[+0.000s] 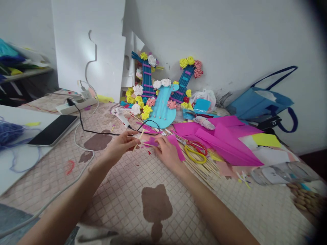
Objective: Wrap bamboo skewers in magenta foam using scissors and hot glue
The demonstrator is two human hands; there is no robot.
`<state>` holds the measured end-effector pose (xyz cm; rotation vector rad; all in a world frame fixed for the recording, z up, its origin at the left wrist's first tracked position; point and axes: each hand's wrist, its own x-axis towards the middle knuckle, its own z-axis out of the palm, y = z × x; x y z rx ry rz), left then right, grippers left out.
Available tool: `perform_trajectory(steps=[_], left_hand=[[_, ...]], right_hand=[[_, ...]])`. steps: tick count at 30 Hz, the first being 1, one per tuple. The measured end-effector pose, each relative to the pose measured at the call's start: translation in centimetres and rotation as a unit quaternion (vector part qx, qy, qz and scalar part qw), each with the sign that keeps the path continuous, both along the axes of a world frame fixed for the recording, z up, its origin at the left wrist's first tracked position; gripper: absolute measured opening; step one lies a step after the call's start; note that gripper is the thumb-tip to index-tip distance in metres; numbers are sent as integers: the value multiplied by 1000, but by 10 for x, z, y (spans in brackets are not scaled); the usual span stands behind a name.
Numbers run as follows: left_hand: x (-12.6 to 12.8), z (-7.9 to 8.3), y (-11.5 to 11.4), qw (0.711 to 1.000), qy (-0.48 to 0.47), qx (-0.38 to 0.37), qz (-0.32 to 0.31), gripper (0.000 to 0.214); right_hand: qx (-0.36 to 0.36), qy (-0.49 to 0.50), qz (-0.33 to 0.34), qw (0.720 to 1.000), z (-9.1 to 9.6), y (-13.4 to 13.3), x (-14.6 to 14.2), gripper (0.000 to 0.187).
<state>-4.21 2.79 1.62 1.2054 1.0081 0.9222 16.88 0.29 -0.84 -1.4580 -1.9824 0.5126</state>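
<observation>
My left hand (125, 143) is closed in a pinch on a short pale wooden stick (142, 134) that slants up between its fingertips. A second thin wooden stick (147, 145) runs from there across to my right hand (166, 150), whose fingertips close on its other end. Purple paper (176, 144) lies under and beside the right fingers. Just behind the hands rests a white glue gun (121, 117) with a black cord. To the right of my right hand are a bundle of bamboo sticks (199, 166) and scissors with a yellow handle (195, 154).
A blue guitar-like craft (163, 109) with paper flowers leans at the wall. Magenta paper (224, 139), a blue bag (260, 102) and a clear plastic bottle (283, 173) stand right. A phone (53, 130), blue yarn (10, 132) and a power strip (76, 104) lie left; cords cross the table.
</observation>
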Motion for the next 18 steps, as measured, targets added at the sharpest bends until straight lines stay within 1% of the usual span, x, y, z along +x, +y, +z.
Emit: perform_trajectory(steps=[3, 5, 7, 9, 12, 15, 18], left_hand=[[4, 1, -6, 999, -18, -18, -18, 53], [7, 0, -10, 998, -33, -30, -40, 57], [10, -1, -13, 997, -44, -38, -57, 61], [11, -2, -16, 996, -39, -41, -73, 65], [7, -1, -20, 994, 4, -30, -109, 61], [-5, -1, -23, 989, 45, -2, -141, 51], [-19, -3, -25, 990, 73, 19, -120, 42]], right_hand=[[-32, 68, 24, 997, 6, 2, -13, 28], [-66, 119, 59, 989, 9, 2, -21, 37], [-94, 172, 92, 976, 9, 1, -26, 37], [-107, 204, 106, 967, 7, 1, -28, 32], [-83, 188, 85, 975, 6, -1, -26, 29], [-33, 152, 34, 987, 10, -3, -13, 26], [10, 95, -35, 995, 17, -2, 11, 26]])
